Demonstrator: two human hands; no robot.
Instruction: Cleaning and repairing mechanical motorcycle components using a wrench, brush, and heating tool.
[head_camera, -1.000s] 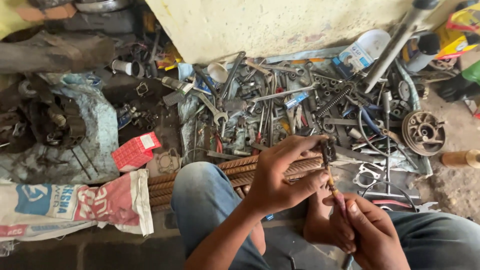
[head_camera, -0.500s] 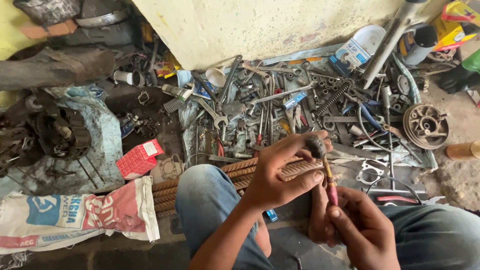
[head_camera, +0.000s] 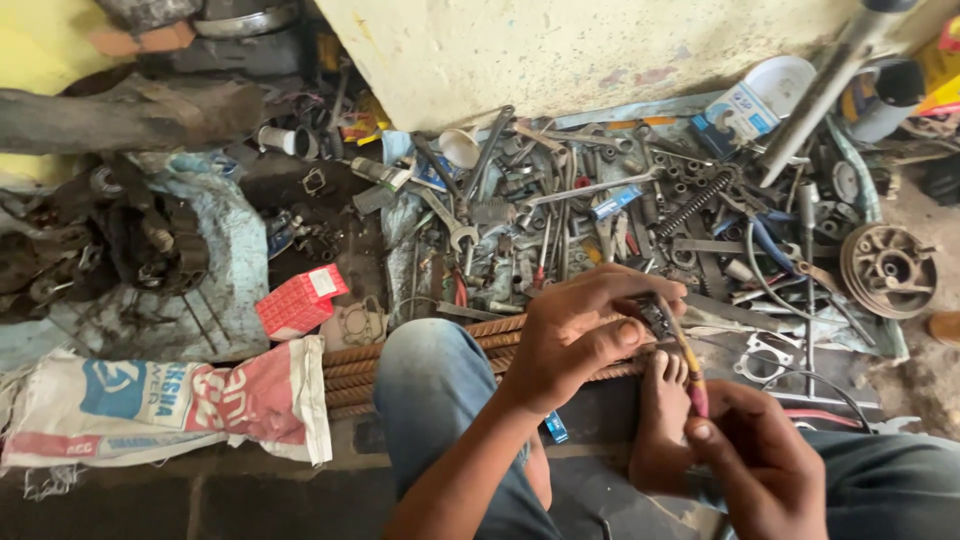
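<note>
My left hand (head_camera: 580, 335) grips a small dark metal part (head_camera: 655, 315) between thumb and fingers, just above my bare foot (head_camera: 665, 420). My right hand (head_camera: 760, 465) holds a screwdriver (head_camera: 688, 365) with a yellow and red handle, its tip set into the metal part. Both hands work over several ribbed steel bars (head_camera: 430, 355) that lie across the floor under my knee (head_camera: 435, 370) in blue jeans.
A heap of wrenches, springs and pliers (head_camera: 600, 210) covers the floor ahead. A round metal hub (head_camera: 888, 270) lies at right, a red box (head_camera: 300, 300) and a printed sack (head_camera: 170, 405) at left, a dark engine part (head_camera: 140, 245) beyond. A wall (head_camera: 600, 50) stands behind.
The view has shifted slightly. My hands stay together on the metal part and screwdriver, with the left fingers curling a little further over the part.
</note>
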